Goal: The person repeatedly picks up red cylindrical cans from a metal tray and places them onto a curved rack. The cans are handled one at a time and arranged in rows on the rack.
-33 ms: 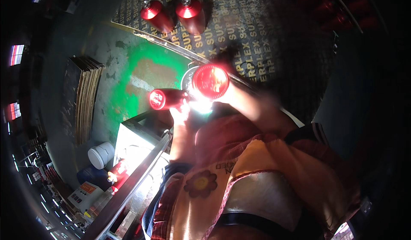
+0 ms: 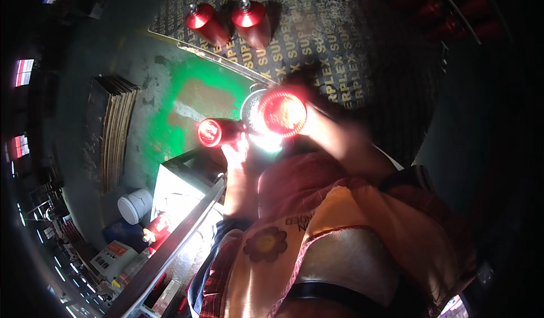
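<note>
My left hand [image 2: 237,149] is closed around a red glass bottle [image 2: 210,132] that lies on its side, its base facing left. My right hand [image 2: 310,123] holds another red bottle, its round ridged base [image 2: 284,114] turned up toward me; glare and the bottle hide most of those fingers. The two bottles are close together, with a small gap between the bases. Behind the right bottle, a round metal-rimmed pot [image 2: 247,109] partly shows. A bright light glows just below it, washing out detail.
Two red bottles with clear necks [image 2: 250,20] stand on a dark printed board [image 2: 340,40] at the far side. Stacked boards [image 2: 116,136], a white bucket [image 2: 135,206] and a control box [image 2: 113,257] are at left. A brightly lit metal frame [image 2: 170,244] holds more red bottles near my left arm.
The bottle in my right hand has shifted slightly right and downward. My left hand and its bottle have barely moved.
</note>
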Tool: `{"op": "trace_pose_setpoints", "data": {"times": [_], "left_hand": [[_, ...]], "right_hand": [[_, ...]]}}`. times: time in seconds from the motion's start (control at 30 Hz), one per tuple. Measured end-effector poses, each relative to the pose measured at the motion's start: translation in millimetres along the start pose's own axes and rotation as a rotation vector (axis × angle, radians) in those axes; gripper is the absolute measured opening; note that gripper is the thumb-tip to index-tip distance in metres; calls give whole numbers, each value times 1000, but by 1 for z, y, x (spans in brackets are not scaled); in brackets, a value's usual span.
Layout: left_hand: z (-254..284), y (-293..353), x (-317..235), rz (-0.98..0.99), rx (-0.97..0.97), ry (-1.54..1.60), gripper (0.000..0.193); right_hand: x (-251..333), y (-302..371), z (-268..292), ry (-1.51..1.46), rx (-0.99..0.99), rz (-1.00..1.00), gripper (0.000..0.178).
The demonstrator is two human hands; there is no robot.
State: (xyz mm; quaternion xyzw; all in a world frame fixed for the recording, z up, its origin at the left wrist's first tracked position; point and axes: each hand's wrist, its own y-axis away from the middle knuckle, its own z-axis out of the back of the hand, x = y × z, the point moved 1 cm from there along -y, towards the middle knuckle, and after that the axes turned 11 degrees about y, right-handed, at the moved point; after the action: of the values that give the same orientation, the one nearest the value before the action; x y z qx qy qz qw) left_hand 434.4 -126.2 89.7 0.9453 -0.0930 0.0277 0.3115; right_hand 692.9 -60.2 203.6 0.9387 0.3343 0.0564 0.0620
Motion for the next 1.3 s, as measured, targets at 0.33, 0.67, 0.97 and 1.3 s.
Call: {"op": "trace_pose_setpoints", "data": {"times": [0.33, 0.67, 0.97, 1.3], "left_hand": [[-261, 11, 112, -936, 547, -1707, 40], [-273, -52, 220, -1075, 684, -2192, 39], [-406, -105, 336, -981, 1220, -2123, 39], [-418, -342, 559, -573, 1222, -2459, 71]], "right_hand": [[187, 123, -95, 2073, -437, 831, 39], [182, 110, -71, 2354, -606, 768, 44], [420, 293, -55, 2205, -1480, 1107, 47], [518, 304, 29, 2195, -1710, 1126, 43]]}}
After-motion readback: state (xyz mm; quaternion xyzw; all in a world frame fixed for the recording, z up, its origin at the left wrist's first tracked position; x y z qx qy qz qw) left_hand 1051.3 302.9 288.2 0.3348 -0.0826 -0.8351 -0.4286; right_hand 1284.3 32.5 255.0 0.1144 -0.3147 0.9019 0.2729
